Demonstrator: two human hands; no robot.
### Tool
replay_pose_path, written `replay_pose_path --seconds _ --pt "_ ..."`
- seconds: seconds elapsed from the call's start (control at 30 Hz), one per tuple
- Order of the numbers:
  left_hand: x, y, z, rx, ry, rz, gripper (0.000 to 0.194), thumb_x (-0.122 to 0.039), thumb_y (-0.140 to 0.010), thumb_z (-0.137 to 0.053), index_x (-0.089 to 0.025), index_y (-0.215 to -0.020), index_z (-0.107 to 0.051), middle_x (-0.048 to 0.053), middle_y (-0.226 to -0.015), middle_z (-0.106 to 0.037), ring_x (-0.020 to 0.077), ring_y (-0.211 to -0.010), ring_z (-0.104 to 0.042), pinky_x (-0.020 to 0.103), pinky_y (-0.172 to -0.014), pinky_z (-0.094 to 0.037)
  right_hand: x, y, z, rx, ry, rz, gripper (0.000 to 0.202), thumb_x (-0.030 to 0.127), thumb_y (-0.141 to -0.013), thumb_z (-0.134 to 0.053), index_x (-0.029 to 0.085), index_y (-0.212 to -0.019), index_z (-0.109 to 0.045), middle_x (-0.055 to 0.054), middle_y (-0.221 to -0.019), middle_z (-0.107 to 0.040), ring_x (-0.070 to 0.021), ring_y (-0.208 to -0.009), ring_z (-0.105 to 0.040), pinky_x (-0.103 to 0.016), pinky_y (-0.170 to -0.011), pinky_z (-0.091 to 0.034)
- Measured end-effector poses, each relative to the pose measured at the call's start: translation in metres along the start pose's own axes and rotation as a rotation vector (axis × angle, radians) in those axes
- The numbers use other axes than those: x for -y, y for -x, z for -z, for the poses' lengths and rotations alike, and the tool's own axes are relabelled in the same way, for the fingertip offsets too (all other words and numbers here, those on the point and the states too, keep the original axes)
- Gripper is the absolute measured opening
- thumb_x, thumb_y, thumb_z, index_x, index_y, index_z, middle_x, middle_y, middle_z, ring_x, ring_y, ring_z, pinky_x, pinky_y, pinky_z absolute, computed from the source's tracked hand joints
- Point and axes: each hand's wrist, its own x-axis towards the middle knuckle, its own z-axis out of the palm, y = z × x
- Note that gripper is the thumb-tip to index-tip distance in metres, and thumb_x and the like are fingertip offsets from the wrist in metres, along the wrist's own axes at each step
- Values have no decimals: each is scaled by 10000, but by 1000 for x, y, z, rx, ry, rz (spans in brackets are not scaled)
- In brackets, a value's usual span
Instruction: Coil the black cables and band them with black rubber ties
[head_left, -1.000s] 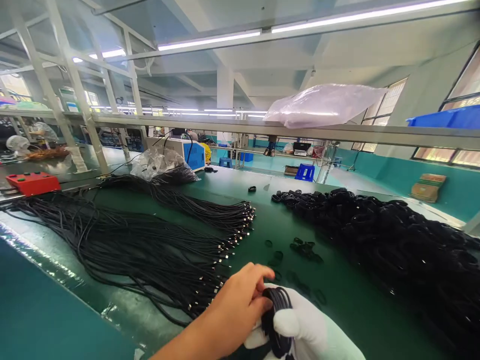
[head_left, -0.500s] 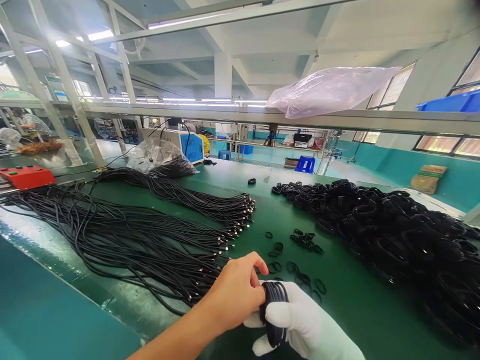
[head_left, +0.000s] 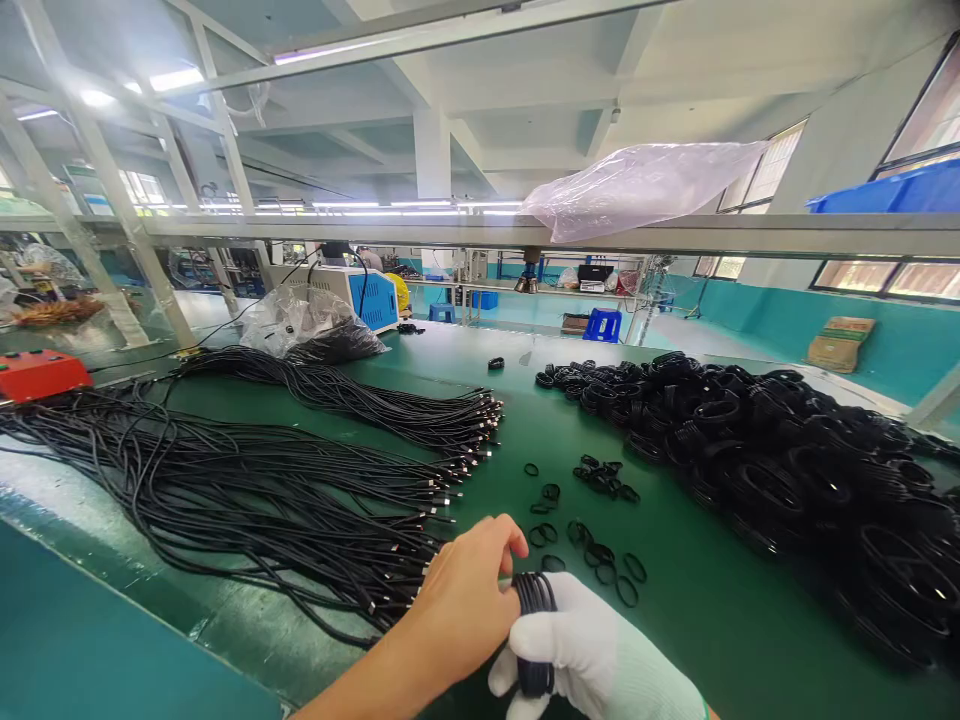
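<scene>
The cable coil (head_left: 534, 625) is a thin black cable wound into a tight, flat bundle of several loops. It stands on edge, low at the near edge of the green table (head_left: 697, 600), just this side of the small black rubber bands (head_left: 592, 545) scattered there.

Bright overhead tube light, warped edges

Both hands have lifted slightly with the coiled cable (head_left: 534, 625); the left hand (head_left: 465, 600) now curls closer over it; the gloved right hand (head_left: 600, 660) grips lower.
</scene>
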Motion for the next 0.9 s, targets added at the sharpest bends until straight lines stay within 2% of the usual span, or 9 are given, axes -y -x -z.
replay_pose_path --seconds 0.13,0.3,0.37,0.47,0.53,0.63,0.7,0.77,0.9 --pt "7 2 -3 34 78 -178 275 -23 -625 -485 -205 -730 -663 -34 -744 -513 104 -599 -467 213 -535 -327 -2 -2 0 -22 8 -61 371 337 -586 -734 41 -797 -663 -99 -609 -646 -105 -491 -587 -171 -469 -455" --pt "14 -2 -7 -35 107 -195 292 -4 -639 -476 -175 -708 -702 -14 -709 -528 114 -609 -486 217 -540 -338 -9 -7 -1 -108 105 -28 329 347 -527 -735 45 -623 -647 -54 -509 -573 -91 -420 -526 -159 -385 -376" --pt "15 -1 -3 -16 131 -199 328 -1 -637 -479 -188 -789 -701 -4 -787 -562 123 -653 -508 223 -585 -374 -11 -7 1 -97 -19 -16 316 340 -584 -729 57 -706 -658 -59 -594 -596 -109 -473 -563 -183 -421 -419" --pt "21 6 -1 -90 140 -214 345 -19 -640 -529 -212 -905 -637 11 -939 -567 164 -825 -527 265 -749 -407 -12 -8 3 -91 -245 -4 288 329 -700 -711 121 -882 -633 -45 -726 -613 -142 -629 -611 -286 -587 -507" --pt "30 14 -7 -120 76 -244 271 -63 -616 -624 -213 -840 -607 17 -943 -562 202 -887 -511 306 -802 -393 -13 -9 2 -94 -306 34 284 327 -735 -696 130 -924 -619 -33 -728 -601 -146 -655 -602 -313 -628 -509" --pt "41 24 -21 -96 -87 -358 175 -126 -585 -723 -201 -651 -579 27 -895 -602 241 -867 -506 347 -771 -369 -14 -11 0 -13 -330 157 245 290 -769 -654 70 -875 -632 -61 -732 -595 -154 -690 -595 -276 -623 -488" --pt "41 27 -22 -67 -103 -405 161 -173 -615 -733 -194 -618 -574 34 -891 -624 244 -852 -513 347 -747 -362 -14 -9 1 32 -377 162 227 273 -792 -625 57 -859 -638 -68 -729 -597 -152 -715 -600 -245 -622 -479" --pt "34 28 -13 -16 15 -337 106 -183 -665 -689 -202 -719 -600 28 -892 -622 222 -845 -527 327 -749 -383 -13 -5 4 30 -403 72 242 285 -802 -618 73 -917 -640 -79 -778 -625 -168 -760 -623 -254 -641 -499" --pt "17 19 14 -2 165 -51 187 -149 -719 -565 -212 -891 -603 -17 -806 -604 159 -743 -535 261 -686 -418 -11 1 9 -4 -306 -51 299 283 -751 -665 105 -991 -646 -108 -889 -656 -249 -852 -651 -361 -635 -567"
